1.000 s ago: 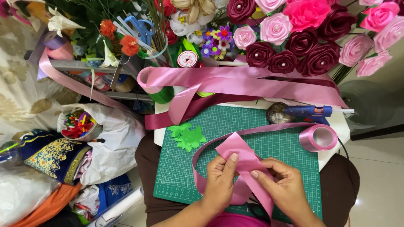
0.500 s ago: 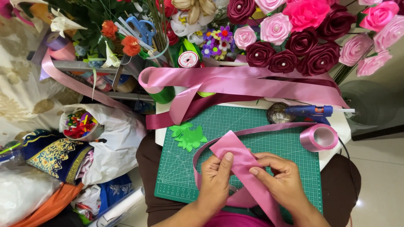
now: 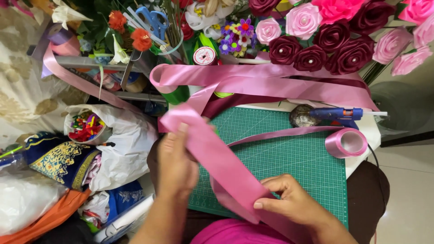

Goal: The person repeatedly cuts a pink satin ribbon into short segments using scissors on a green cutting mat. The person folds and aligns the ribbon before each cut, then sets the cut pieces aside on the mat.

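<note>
The fold is gone: a moment ago both hands pinched a small folded piece of pink ribbon (image 3: 217,156) low over the green cutting mat (image 3: 294,153); now that ribbon runs out long and flat, slanting from upper left to lower right. The left hand (image 3: 176,165) has lifted and swung left, gripping the ribbon's upper end, thumb under and fingers over. The right hand (image 3: 294,205) pinches the lower end near the mat's front edge. So the strip is being stretched taut, not folded. The ribbon roll (image 3: 348,142) sits on the table at right, beside the blue glue gun (image 3: 337,114).
</note>
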